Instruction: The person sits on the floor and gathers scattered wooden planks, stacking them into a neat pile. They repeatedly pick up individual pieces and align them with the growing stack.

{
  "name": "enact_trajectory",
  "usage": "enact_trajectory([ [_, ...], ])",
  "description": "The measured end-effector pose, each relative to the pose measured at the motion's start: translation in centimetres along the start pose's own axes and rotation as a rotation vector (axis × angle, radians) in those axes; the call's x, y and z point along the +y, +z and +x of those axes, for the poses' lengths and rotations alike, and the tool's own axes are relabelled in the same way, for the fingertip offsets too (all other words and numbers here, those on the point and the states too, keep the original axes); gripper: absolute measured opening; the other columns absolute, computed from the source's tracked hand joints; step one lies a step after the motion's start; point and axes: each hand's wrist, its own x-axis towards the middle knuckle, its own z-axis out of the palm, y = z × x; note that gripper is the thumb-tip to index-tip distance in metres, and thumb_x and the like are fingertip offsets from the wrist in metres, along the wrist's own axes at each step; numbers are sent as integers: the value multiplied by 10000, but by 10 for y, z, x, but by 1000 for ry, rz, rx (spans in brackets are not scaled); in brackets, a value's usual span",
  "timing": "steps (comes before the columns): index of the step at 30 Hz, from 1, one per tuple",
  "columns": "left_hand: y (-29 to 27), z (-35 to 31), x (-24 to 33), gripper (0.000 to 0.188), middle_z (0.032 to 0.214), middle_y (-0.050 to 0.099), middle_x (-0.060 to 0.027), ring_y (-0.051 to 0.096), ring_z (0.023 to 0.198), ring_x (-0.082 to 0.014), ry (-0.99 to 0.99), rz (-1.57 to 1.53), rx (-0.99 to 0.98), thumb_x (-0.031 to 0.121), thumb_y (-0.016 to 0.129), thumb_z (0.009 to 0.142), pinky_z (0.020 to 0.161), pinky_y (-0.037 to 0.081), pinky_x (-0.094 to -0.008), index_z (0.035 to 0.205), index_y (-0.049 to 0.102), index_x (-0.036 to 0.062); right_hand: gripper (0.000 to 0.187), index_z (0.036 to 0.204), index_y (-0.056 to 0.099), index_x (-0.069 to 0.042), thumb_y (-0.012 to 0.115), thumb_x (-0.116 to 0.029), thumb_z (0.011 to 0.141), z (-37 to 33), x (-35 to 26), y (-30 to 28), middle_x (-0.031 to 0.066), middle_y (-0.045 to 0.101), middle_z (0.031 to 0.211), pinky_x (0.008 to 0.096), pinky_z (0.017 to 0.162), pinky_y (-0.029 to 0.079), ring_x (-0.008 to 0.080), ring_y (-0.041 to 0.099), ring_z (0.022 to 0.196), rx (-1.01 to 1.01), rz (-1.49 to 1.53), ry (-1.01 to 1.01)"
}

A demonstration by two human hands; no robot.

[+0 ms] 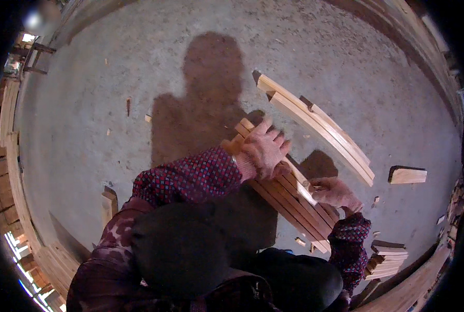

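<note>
Both of my hands wear pale pinkish work gloves. My left hand (265, 148) lies across a light wooden strip (296, 174), its fingers over the far edge and thumb on the near side, closed round it. At the strip's near end, my right hand (337, 193) grips it, with the fingertips partly hidden. Below the strip, several reddish-brown wooden slats (284, 200) lie side by side, slanting from upper left to lower right. My knee and right sleeve come close to their near ends.
Long pale wooden boards (320, 125) lie on the concrete floor (112, 73) beyond my hands. A short block (407, 176) is at the right, with stacked pieces (388, 261) nearer. Another wooden piece (108, 206) stands at the left. Timber lines both sides.
</note>
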Motion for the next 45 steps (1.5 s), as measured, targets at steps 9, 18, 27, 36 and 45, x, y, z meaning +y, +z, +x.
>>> enact_trajectory([
  [9, 0, -1, 1, 672, 1120, 712, -99, 642, 1104, -247, -42, -17, -158, 614, 418, 970, 1106, 342, -423, 1346, 592, 84, 496, 1416, 507, -64, 619, -239, 966, 41, -41, 29, 110, 466, 1523, 511, 1179, 314, 266, 422, 1401, 988, -1052, -236],
  [18, 5, 0, 2, 689, 1112, 712, -124, 649, 1091, -269, -43, -34, -95, 631, 401, 969, 1090, 345, -421, 1294, 624, 66, 874, 1519, 389, -84, 734, -421, 789, 54, 26, 35, 139, 450, 1533, 472, 1199, 300, 312, 396, 1436, 752, -864, -110],
  [27, 16, 1, -1, 677, 1035, 721, -106, 671, 994, -275, 27, -36, 91, 655, 441, 942, 1024, 401, -406, 1195, 673, 71, 399, 1323, 580, -120, 589, -226, 938, 57, 4, 26, 135, 661, 1240, 464, 1002, 482, 343, 624, 1150, 828, -798, -50],
  [36, 9, -4, -2, 650, 982, 714, -139, 666, 977, -299, 47, -44, 121, 608, 463, 961, 1000, 435, -430, 1206, 672, 43, 774, 1390, 513, -36, 772, -383, 748, 53, -30, 34, 208, 570, 1334, 487, 1075, 407, 375, 531, 1260, 677, -643, -3],
  [45, 3, -7, -2, 748, 1321, 637, -175, 604, 1227, -303, 84, 44, 85, 602, 453, 968, 1123, 370, -466, 1402, 532, -2, 816, 1449, 430, -33, 861, -131, 763, -4, -91, 45, 139, 516, 1411, 439, 1121, 413, 281, 503, 1322, 924, 557, -748],
])
